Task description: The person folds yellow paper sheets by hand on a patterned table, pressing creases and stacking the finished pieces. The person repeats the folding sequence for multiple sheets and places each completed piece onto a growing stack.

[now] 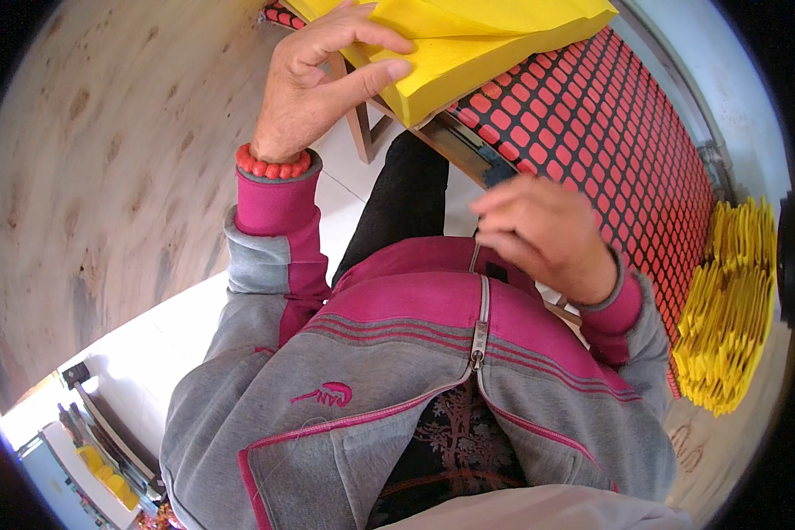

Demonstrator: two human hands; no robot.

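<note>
A thick stack of yellow sheets [477, 66] lies at the far end of a table covered with a red-and-black patterned cloth [583, 115]. My left hand [322, 79], with a red bead bracelet [274, 165] at the wrist, is at the stack's near left corner. Its thumb and index finger are apart, their tips close to the yellow sheets. The top sheet looks raised and creased beside these fingers. In front of my body, short of the table edge, my right hand [548, 231] is smeared by motion. Its fingers look bent, and I see nothing clear in them.
A tall pile of folded yellow pieces [729, 309] stands at the right end of the table, by the wall. Along the left runs a large wooden board [106, 177]. A wooden table leg [359, 132] shows below the stack.
</note>
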